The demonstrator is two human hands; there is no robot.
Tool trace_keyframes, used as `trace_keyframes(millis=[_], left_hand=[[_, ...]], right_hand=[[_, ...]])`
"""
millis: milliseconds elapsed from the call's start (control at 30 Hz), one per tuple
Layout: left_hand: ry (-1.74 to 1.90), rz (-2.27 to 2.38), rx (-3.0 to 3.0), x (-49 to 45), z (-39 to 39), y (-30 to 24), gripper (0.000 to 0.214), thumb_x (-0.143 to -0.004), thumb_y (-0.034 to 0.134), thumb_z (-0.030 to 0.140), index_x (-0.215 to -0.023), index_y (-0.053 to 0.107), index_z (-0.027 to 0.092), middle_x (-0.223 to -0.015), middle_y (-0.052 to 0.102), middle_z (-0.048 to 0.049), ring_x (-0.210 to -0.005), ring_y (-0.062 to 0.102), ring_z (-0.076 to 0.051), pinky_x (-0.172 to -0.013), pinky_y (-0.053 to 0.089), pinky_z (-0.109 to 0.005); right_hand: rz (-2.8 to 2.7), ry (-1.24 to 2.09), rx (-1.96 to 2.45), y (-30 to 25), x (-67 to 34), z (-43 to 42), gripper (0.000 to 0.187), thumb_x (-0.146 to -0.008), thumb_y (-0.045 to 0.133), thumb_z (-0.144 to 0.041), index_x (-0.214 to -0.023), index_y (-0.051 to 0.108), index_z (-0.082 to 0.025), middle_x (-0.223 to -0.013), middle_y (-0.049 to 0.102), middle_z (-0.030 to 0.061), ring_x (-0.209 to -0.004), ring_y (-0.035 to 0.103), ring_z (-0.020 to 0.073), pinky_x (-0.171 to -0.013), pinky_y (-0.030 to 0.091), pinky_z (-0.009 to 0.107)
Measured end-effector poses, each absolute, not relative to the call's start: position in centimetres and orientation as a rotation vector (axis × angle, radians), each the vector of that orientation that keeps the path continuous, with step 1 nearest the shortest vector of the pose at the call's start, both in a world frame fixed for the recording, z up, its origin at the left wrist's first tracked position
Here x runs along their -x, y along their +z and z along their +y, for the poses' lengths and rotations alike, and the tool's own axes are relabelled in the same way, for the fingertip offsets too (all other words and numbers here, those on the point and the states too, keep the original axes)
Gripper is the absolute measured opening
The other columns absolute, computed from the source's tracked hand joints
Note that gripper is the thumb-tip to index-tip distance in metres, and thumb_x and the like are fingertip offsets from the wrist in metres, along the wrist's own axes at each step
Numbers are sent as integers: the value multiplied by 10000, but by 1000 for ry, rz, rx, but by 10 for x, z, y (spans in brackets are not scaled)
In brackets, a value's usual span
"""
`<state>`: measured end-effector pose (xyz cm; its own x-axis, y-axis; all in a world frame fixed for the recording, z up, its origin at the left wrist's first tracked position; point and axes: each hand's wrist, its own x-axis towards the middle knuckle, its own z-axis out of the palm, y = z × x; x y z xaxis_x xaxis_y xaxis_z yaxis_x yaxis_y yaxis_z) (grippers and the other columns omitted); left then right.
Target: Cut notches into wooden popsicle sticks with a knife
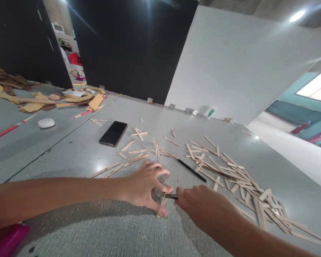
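My left hand (147,185) is pressed to the grey table, with thumb and fingertips pinning a short wooden craft stick (162,204) between them. My right hand (198,201) is closed in a fist around a craft knife (171,196); only its narrow dark metallic end shows, touching the craft stick. Most of the knife is hidden in the fist. Just beyond my hands lies a slim black pen-like tool (191,169) with a pointed end. Loose craft sticks lie past my left fingers, some crossed over each other.
A large heap of craft sticks (246,182) spreads over the right side. Further left lie a phone (113,133), a white computer mouse (46,123) and a red pencil (12,127). Torn brown and yellow paper (32,103) covers the far left. Upright black (133,46) and white panels (224,64) stand behind.
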<state>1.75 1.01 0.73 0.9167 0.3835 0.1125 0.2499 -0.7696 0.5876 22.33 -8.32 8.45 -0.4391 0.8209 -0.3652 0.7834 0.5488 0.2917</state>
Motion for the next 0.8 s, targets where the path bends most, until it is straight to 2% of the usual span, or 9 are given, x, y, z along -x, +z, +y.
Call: trace_keyframes(millis=[100, 267, 367, 467, 567, 633, 700, 767, 800], left_hand=[[312, 451, -2466, -16, 10, 10, 679, -775, 693, 835, -1272, 749, 375, -1637, 418, -98, -1548, 219, -459, -1182, 159, -705], [319, 453, -2472, -16, 9, 10, 673, -764, 713, 827, -1262, 751, 376, -1629, 430, -89, -1551, 209, -467, -1186, 163, -698], [309, 469, -2474, -18, 9, 8, 692, -745, 725, 833, -1287, 733, 401, -1632, 431, -77, -1547, 222, -472, -1185, 164, -704], [312, 478, -2481, -19, 9, 7, 705, -730, 744, 828, -1308, 715, 425, -1636, 425, -64, -1542, 233, -474, -1187, 164, -706], [295, 481, -2473, -18, 9, 7, 689, -743, 746, 815, -1311, 711, 427, -1646, 411, -51, -1549, 213, -472, -1192, 156, -701], [284, 475, -2464, -17, 9, 9, 674, -755, 739, 810, -1307, 714, 424, -1652, 401, -45, -1556, 192, -471, -1194, 143, -703], [284, 467, -2450, -16, 9, 10, 677, -759, 735, 811, -1311, 715, 419, -1656, 398, -46, -1562, 176, -469, -1196, 141, -703], [289, 472, -2437, -15, 9, 12, 697, -755, 733, 816, -1319, 717, 407, -1656, 402, -56, -1561, 178, -474, -1196, 150, -703], [288, 476, -2435, -15, 9, 12, 706, -757, 730, 817, -1326, 717, 400, -1655, 406, -63, -1559, 184, -475, -1196, 156, -701]], right_hand=[[2368, 104, -1130, 90, -222, -81, 229, -823, 695, 65, -789, 733, -158, -669, 691, 20, -544, 634, 145, -464, 227, 310], [2373, 73, -1132, 96, -219, -73, 222, -795, 740, 51, -754, 736, -167, -661, 697, 10, -570, 667, 167, -477, 201, 303], [2349, 45, -1326, 96, -221, -74, 126, -928, 704, -114, -827, 756, -168, -715, 713, 32, -577, 677, 171, -463, 206, 288], [2332, -47, -1475, 96, -229, -77, 270, -1037, 591, -293, -851, 739, -163, -726, 693, 27, -532, 648, 138, -418, 228, 250], [2318, -110, -1532, 94, -236, -81, 307, -1044, 577, -327, -826, 723, -167, -703, 673, 7, -485, 615, 112, -391, 244, 222], [2317, -71, -1548, 90, -235, -85, 305, -1054, 561, -304, -837, 725, -166, -720, 686, 24, -507, 632, 130, -404, 240, 237], [2325, 7, -1522, 84, -231, -90, 242, -1025, 580, -190, -840, 733, -160, -730, 702, 49, -545, 655, 166, -429, 221, 271], [2343, 74, -1450, 78, -223, -96, 217, -915, 608, -3, -839, 744, -154, -734, 714, 60, -574, 661, 188, -453, 209, 304], [2355, 98, -1409, 76, -220, -98, 266, -846, 608, 74, -853, 749, -152, -738, 717, 60, -580, 656, 190, -458, 209, 314]])
